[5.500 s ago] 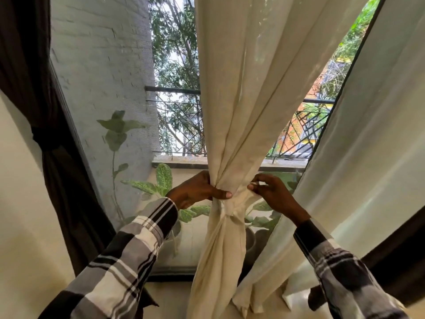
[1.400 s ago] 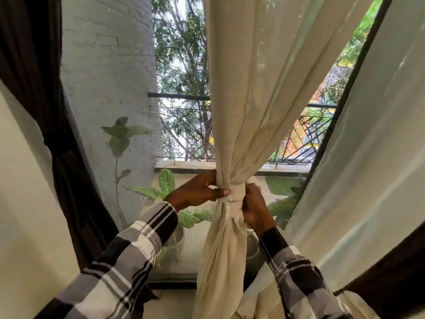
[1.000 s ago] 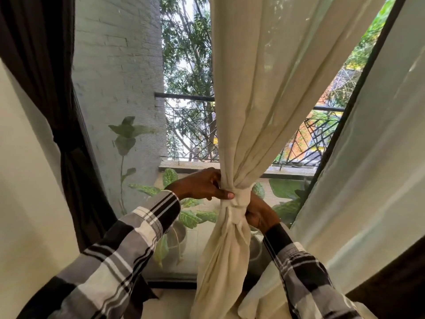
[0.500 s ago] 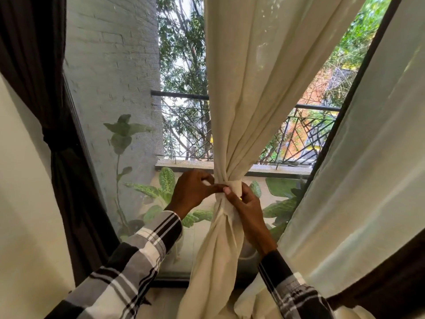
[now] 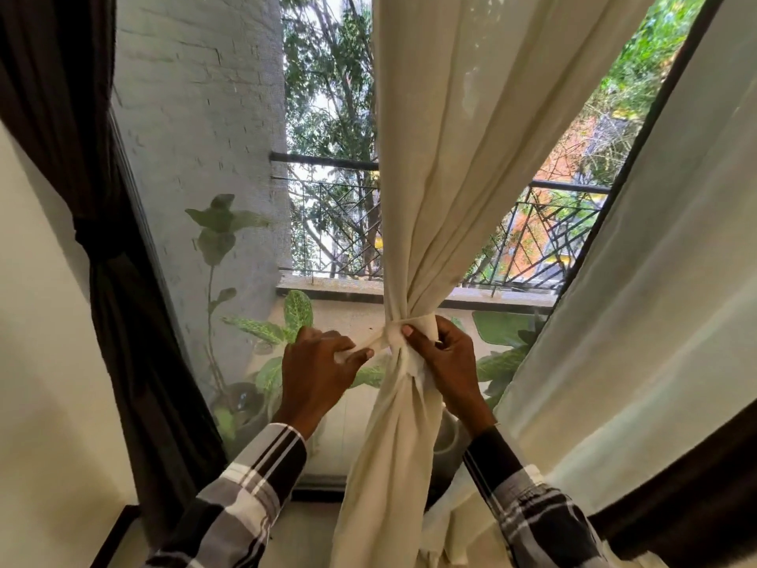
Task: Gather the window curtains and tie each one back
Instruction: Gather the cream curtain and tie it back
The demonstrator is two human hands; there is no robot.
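A cream curtain (image 5: 446, 166) hangs in the middle of the window, gathered into a narrow waist by a cream tie band (image 5: 413, 323). My left hand (image 5: 317, 373) pinches one end of the band, drawn out to the left of the bunch. My right hand (image 5: 446, 362) grips the band and gathered cloth on the right side. Below the band the curtain falls in a loose column (image 5: 385, 465). A dark brown curtain (image 5: 110, 260) at the left is cinched at its middle.
A second pale curtain (image 5: 655, 301) hangs loose at the right with a dark curtain (image 5: 696, 498) beneath it. Behind the glass are potted plants (image 5: 262, 334), a brick wall and a balcony railing (image 5: 545, 239). A cream wall (image 5: 41, 383) fills the left.
My left hand has drawn away to the left, pulling an end of the tie band out from the bunch. My right hand has shifted to grip the band's right side.
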